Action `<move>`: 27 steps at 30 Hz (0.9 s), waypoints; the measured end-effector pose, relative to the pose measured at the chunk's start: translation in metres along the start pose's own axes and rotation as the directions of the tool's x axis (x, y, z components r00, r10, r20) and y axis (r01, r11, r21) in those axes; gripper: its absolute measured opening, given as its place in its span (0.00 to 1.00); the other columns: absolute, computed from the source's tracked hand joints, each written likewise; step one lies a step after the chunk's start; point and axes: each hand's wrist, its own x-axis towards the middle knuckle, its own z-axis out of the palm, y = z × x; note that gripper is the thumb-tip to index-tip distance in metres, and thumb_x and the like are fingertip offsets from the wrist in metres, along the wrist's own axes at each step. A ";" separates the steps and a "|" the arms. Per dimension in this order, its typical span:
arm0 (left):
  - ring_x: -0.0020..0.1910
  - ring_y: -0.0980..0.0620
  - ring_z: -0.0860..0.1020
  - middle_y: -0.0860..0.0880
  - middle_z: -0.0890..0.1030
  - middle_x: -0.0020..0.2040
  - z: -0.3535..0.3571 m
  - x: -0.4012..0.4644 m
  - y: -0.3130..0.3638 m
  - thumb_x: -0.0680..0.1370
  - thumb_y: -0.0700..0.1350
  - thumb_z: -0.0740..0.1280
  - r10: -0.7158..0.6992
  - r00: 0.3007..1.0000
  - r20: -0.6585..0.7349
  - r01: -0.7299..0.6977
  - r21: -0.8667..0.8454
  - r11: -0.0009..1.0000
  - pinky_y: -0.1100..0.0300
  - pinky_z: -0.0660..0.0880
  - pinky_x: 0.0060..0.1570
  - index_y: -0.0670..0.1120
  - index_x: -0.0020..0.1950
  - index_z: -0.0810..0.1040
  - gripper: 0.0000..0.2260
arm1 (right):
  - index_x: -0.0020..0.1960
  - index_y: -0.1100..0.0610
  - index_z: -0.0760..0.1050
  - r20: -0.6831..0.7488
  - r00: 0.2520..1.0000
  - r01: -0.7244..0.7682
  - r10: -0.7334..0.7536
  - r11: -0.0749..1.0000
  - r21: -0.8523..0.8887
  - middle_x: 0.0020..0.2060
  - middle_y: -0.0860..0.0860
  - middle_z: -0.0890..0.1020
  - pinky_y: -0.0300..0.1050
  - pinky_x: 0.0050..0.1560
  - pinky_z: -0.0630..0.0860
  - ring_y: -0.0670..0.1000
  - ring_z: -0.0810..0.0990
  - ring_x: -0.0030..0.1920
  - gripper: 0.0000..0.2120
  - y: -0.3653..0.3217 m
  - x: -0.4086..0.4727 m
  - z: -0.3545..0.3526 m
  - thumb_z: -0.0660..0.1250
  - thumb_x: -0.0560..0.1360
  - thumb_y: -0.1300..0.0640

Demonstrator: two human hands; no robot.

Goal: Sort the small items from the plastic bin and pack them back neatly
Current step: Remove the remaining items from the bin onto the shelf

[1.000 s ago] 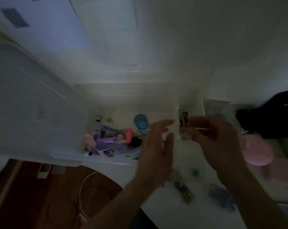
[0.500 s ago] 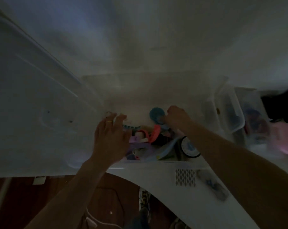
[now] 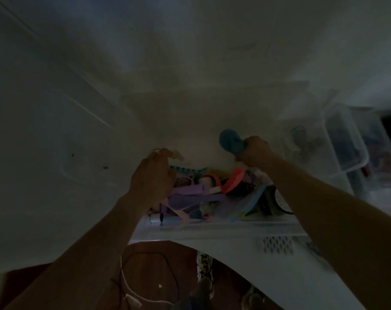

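Dim light. Both my hands are inside the clear plastic bin (image 3: 212, 229) on the white table (image 3: 268, 276). My right hand (image 3: 252, 151) has fingers curled around a round blue item (image 3: 229, 139), lifted above the jumble of small items (image 3: 212, 193). My left hand (image 3: 154, 175) hovers over the pile's left side, fingers curled at a small pale piece (image 3: 176, 154); whether it is actually pinched, I cannot tell.

The whole frame is dim and soft, so most of the jumbled small items (image 3: 212, 193) at lower centre blur into one another and cannot be named. The left hand (image 3: 152, 177) covers the pile's left end, and its fingers (image 3: 165, 153) curl out of sight. At the right edge, the clear containers (image 3: 346, 148) are cut off, contents unreadable.
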 end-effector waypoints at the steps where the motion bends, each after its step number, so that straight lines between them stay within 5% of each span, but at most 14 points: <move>1: 0.61 0.40 0.74 0.42 0.74 0.66 -0.001 0.004 0.006 0.81 0.44 0.65 0.013 1.000 -0.009 -0.013 -0.027 1.000 0.55 0.71 0.57 0.47 0.71 0.70 0.18 | 0.56 0.67 0.77 -0.018 1.000 0.006 -0.004 0.994 0.112 0.48 0.63 0.82 0.55 0.51 0.81 0.62 0.82 0.49 0.18 0.001 -0.005 -0.010 0.75 0.72 0.57; 4: 0.57 0.45 0.77 0.44 0.78 0.62 -0.001 0.018 0.031 0.81 0.45 0.66 0.021 0.999 -0.047 -0.030 -0.217 0.976 0.59 0.71 0.54 0.46 0.68 0.74 0.16 | 0.56 0.64 0.77 -0.018 1.000 0.012 -0.004 0.910 0.414 0.49 0.62 0.81 0.57 0.51 0.82 0.61 0.82 0.48 0.14 0.006 -0.026 -0.047 0.74 0.72 0.64; 7: 0.54 0.52 0.78 0.48 0.80 0.60 -0.001 0.030 0.070 0.79 0.51 0.68 -0.078 0.997 -0.012 0.061 -0.517 0.854 0.61 0.71 0.53 0.46 0.64 0.76 0.16 | 0.63 0.64 0.76 -0.016 0.999 0.047 -0.048 0.751 0.659 0.56 0.60 0.81 0.53 0.52 0.81 0.59 0.82 0.53 0.20 0.008 -0.054 -0.080 0.73 0.71 0.68; 10: 0.56 0.51 0.81 0.48 0.81 0.61 -0.004 0.036 0.116 0.76 0.59 0.69 -0.106 0.974 0.203 0.224 -0.750 0.622 0.54 0.75 0.60 0.44 0.65 0.77 0.24 | 0.65 0.65 0.73 0.043 0.988 0.051 -0.146 0.582 0.811 0.58 0.62 0.80 0.57 0.56 0.80 0.60 0.82 0.56 0.22 0.005 -0.078 -0.095 0.71 0.72 0.72; 13: 0.54 0.46 0.83 0.46 0.83 0.57 -0.004 0.029 0.145 0.76 0.54 0.71 -0.064 0.924 0.377 0.378 -0.879 0.290 0.50 0.79 0.56 0.45 0.61 0.78 0.18 | 0.66 0.67 0.72 0.124 0.946 0.064 -0.300 0.547 0.834 0.60 0.65 0.79 0.60 0.61 0.77 0.64 0.80 0.60 0.21 0.000 -0.094 -0.089 0.68 0.74 0.73; 16: 0.54 0.43 0.83 0.44 0.82 0.60 0.002 0.022 0.148 0.79 0.46 0.69 -0.050 0.931 0.363 0.366 -0.912 0.185 0.51 0.81 0.51 0.44 0.64 0.78 0.15 | 0.62 0.66 0.77 0.144 0.928 0.124 -0.344 0.648 0.752 0.56 0.63 0.81 0.58 0.58 0.79 0.62 0.81 0.56 0.15 -0.003 -0.099 -0.083 0.69 0.78 0.59; 19: 0.53 0.44 0.83 0.45 0.81 0.60 0.003 0.020 0.138 0.80 0.43 0.68 -0.126 0.950 0.285 0.304 -0.937 0.172 0.54 0.83 0.47 0.44 0.66 0.76 0.15 | 0.59 0.64 0.79 0.022 0.995 0.053 -0.093 0.726 0.686 0.49 0.58 0.82 0.53 0.56 0.79 0.57 0.81 0.48 0.18 0.003 -0.077 -0.079 0.64 0.80 0.50; 21: 0.54 0.44 0.83 0.44 0.80 0.61 0.002 0.020 0.128 0.79 0.43 0.69 -0.192 0.950 0.248 0.280 -0.946 0.161 0.53 0.82 0.48 0.43 0.67 0.75 0.16 | 0.61 0.63 0.77 -0.065 0.993 0.112 -0.096 0.943 0.313 0.54 0.58 0.81 0.54 0.61 0.75 0.57 0.79 0.55 0.17 0.013 -0.054 -0.069 0.62 0.81 0.51; 24: 0.55 0.44 0.82 0.43 0.80 0.62 0.000 0.022 0.119 0.79 0.42 0.69 -0.253 0.937 0.241 0.290 -0.939 0.183 0.54 0.81 0.49 0.42 0.67 0.75 0.17 | 0.71 0.57 0.70 0.244 0.960 0.191 -0.135 0.956 -0.222 0.68 0.55 0.74 0.46 0.62 0.71 0.55 0.74 0.65 0.23 0.020 -0.033 -0.046 0.67 0.78 0.52; 27: 0.55 0.45 0.82 0.43 0.81 0.61 -0.003 0.021 0.110 0.78 0.42 0.69 -0.263 0.933 0.245 0.300 -0.934 0.196 0.54 0.81 0.49 0.41 0.66 0.76 0.16 | 0.72 0.54 0.67 0.321 0.936 0.255 -0.144 0.907 -0.335 0.66 0.55 0.74 0.46 0.53 0.75 0.54 0.76 0.57 0.32 0.026 -0.009 -0.020 0.74 0.71 0.54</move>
